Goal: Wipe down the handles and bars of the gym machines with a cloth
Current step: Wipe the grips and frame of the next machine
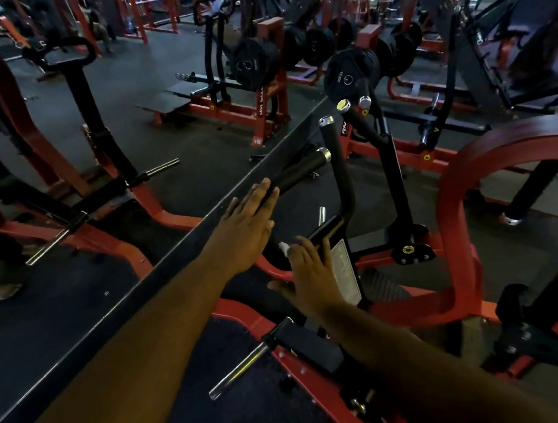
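At the centre of the head view, on the red steel machine frame [450, 214], the left hand [245, 228] lies with fingers straight and together, its fingertips resting on the lower end of the black foam-sleeved handle with the chrome end cap [301, 171]; it grips nothing. The right hand [312, 276] sits lower, pressed against the short black crossbar [324, 232] with fingers extended; a small white piece of cloth [284, 247] shows at its fingertips, mostly hidden, so whether it is pinched or merely pressed flat cannot be told. The cloth is therefore at the crossbar, not at the handle under the left hand. Risk, as a judgement: the bare left hand may pass over the handle without the cloth and leave it unwiped; the cloth, if only held by pressure, may slip off the crossbar and drop to the dark rubber floor [166, 133]; the handle assembly may pivot under a push and shift the hands; the chrome pin [321, 215] just beyond the right hand could catch the fingers. The handle's long axis runs diagonally, from lower left near the left hand to upper right, its capped end pointing away from the person. A second black upright handle [337, 170] rises just beside it, its axis near vertical, cap uppermost.
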Demonstrator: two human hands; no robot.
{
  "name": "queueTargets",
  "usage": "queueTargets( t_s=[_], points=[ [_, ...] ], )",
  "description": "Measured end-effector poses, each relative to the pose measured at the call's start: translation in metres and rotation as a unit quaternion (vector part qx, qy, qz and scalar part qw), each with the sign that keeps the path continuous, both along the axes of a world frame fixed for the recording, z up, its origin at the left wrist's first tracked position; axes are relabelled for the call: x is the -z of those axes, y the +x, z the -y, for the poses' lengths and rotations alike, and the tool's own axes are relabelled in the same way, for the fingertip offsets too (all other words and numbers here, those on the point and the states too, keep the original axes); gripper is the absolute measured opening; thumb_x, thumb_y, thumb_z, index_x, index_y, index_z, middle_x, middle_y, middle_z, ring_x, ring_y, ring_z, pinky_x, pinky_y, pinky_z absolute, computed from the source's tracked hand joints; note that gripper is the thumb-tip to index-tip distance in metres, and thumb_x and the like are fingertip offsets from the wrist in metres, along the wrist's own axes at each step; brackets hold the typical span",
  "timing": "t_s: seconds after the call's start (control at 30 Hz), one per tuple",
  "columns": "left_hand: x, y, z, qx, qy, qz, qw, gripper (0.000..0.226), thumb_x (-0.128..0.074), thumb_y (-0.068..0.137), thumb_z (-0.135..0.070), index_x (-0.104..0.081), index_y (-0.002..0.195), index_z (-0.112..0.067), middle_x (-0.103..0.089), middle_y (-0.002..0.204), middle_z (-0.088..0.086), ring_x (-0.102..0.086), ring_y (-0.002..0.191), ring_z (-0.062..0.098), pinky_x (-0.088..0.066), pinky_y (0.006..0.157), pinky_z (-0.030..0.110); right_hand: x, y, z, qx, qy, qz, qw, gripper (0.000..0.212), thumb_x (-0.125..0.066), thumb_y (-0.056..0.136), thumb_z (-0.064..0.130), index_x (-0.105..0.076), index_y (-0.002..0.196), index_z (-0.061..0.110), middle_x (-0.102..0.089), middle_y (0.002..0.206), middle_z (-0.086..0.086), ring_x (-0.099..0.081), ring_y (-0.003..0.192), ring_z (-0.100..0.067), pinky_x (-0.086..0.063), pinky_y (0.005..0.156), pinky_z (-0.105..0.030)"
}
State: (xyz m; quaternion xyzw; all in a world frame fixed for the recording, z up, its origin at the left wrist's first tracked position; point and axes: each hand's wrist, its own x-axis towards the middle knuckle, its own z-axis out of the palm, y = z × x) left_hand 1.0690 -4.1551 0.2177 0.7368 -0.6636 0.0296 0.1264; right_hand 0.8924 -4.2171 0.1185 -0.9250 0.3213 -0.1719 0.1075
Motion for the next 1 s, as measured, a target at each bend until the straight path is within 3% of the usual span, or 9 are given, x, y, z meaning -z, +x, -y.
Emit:
queueTargets(
  t_s=[0.1,0.23,0.3,0.37,0.5,0.63,0.73,0.9,1.0],
  points=[
    [0.0,-0.001,0.0,0.0,-0.001,-0.001,1.0,0.065,-0.033,0.11,-0.032,0.002,0.164,-0.023,0.016,0.172,-0.003,0.009,0.158,0.017,-0.007,0.129,0.046,0.022,0.005,-0.025,0.065,0.007,0.043,0.997,0.082,-0.071,0.087,0.052,-0.037,0.149,0.012,-0.038,0.161,-0.006,-0.012,0.159,-0.023,0.003,0.119,-0.066],
    [0.0,-0.001,0.001,0.009,-0.001,-0.01,1.0,0.065,-0.035,0.11,-0.029,0.0,0.165,-0.022,0.015,0.172,-0.003,0.008,0.159,0.017,-0.006,0.129,0.047,-0.023,0.031,-0.003,0.043,-0.004,0.003,0.999,0.061,-0.062,0.091,0.062,-0.058,0.134,0.018,-0.069,0.125,-0.002,-0.059,0.13,-0.022,0.001,0.125,-0.062],
    [-0.001,-0.002,0.001,0.006,-0.002,-0.016,1.0,0.064,-0.035,0.11,-0.028,-0.001,0.165,-0.021,0.015,0.172,-0.003,0.008,0.159,0.017,-0.005,0.129,0.046,-0.041,0.034,0.011,-0.019,0.017,-0.047,0.999,0.069,-0.057,0.093,0.066,-0.05,0.147,0.024,-0.07,0.123,0.001,-0.065,0.119,-0.022,0.004,0.126,-0.058],
    [-0.002,-0.002,0.0,0.006,-0.005,-0.019,1.0,0.064,-0.035,0.11,-0.029,-0.002,0.164,-0.021,0.014,0.172,-0.002,0.007,0.158,0.017,-0.005,0.129,0.045,-0.032,0.027,0.009,-0.038,0.028,-0.016,0.999,0.077,-0.064,0.09,0.064,-0.044,0.151,0.022,-0.067,0.129,0.002,-0.061,0.125,-0.019,0.002,0.127,-0.057],
    [-0.001,-0.002,-0.001,0.003,-0.016,-0.021,1.0,0.064,-0.035,0.109,-0.029,-0.005,0.165,-0.021,0.01,0.173,-0.001,0.005,0.159,0.017,-0.006,0.129,0.045,0.019,-0.004,-0.016,-0.039,0.045,0.152,0.987,0.074,-0.072,0.094,0.033,-0.031,0.154,0.017,-0.047,0.154,-0.004,-0.033,0.151,-0.02,-0.014,0.126,-0.059],
    [-0.002,-0.005,0.001,-0.002,-0.028,-0.022,0.999,0.063,-0.037,0.108,-0.029,-0.011,0.165,-0.021,0.004,0.173,-0.001,-0.001,0.159,0.017,-0.008,0.129,0.045,0.004,-0.014,0.003,-0.088,0.075,0.216,0.97,0.047,-0.055,0.104,0.014,-0.048,0.15,0.015,-0.066,0.135,-0.001,-0.058,0.13,-0.014,-0.037,0.118,-0.049],
    [-0.005,-0.003,0.004,-0.013,-0.035,0.001,0.999,0.063,-0.043,0.106,-0.03,-0.02,0.164,-0.02,-0.009,0.172,0.002,-0.015,0.157,0.021,-0.012,0.128,0.049,-0.015,-0.035,0.023,-0.142,0.11,0.25,0.951,0.036,-0.057,0.105,0.012,-0.059,0.14,0.013,-0.071,0.121,-0.001,-0.069,0.107,-0.013,-0.058,0.09,-0.036],
    [-0.02,-0.011,0.027,-0.03,-0.046,0.057,0.997,0.067,-0.042,0.1,-0.046,-0.029,0.16,-0.018,-0.033,0.16,0.006,-0.034,0.15,0.027,-0.021,0.124,0.057,-0.032,-0.053,0.105,-0.013,0.098,0.299,0.949,0.047,-0.053,0.103,0.002,-0.053,0.148,0.014,-0.052,0.151,0.008,-0.047,0.137,0.005,-0.04,0.115,-0.021],
    [-0.031,-0.023,0.055,-0.033,-0.003,0.095,0.995,0.075,-0.036,0.101,-0.055,-0.015,0.164,-0.021,-0.023,0.167,0.005,-0.025,0.154,0.025,-0.018,0.125,0.058,-0.031,-0.055,0.165,0.011,0.032,0.204,0.978,0.056,-0.051,0.102,0.0,-0.046,0.154,0.018,-0.042,0.161,0.0,-0.034,0.15,-0.014,-0.034,0.12,-0.031]
  ],
)
